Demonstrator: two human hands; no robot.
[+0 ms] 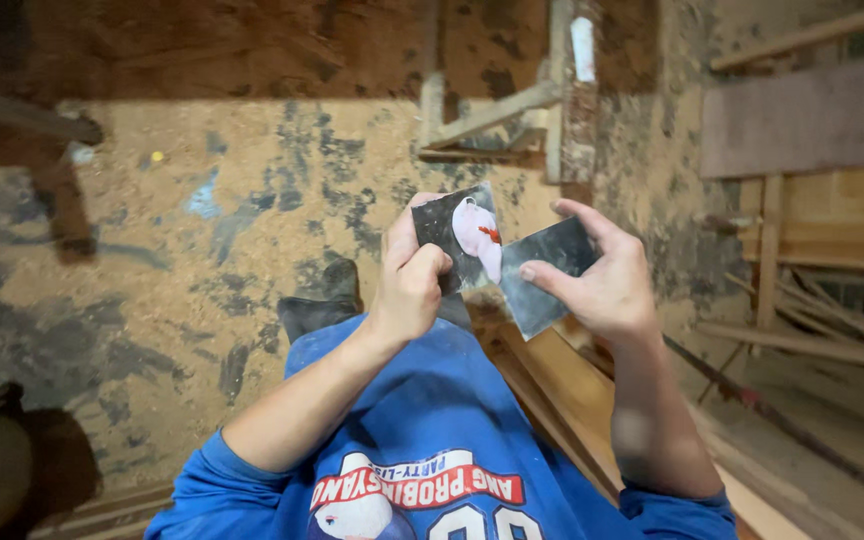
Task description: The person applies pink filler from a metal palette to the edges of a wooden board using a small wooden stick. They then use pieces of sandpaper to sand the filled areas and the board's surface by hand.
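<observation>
warm, fairly dim indoor light falls from above onto the sawdust-covered floor (252, 230), while the far strip at the top sinks into deep brown shadow. a hard shadow edge crosses the floor there. the shiny sheet (547, 272) catches a dull grey sheen. wide-angle stretching bends the frame edges; the corners look soft.

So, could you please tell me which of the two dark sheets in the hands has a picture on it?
The sheet in the left hand: it bears a white and red picture, while the right hand's sheet is plain grey.
</observation>
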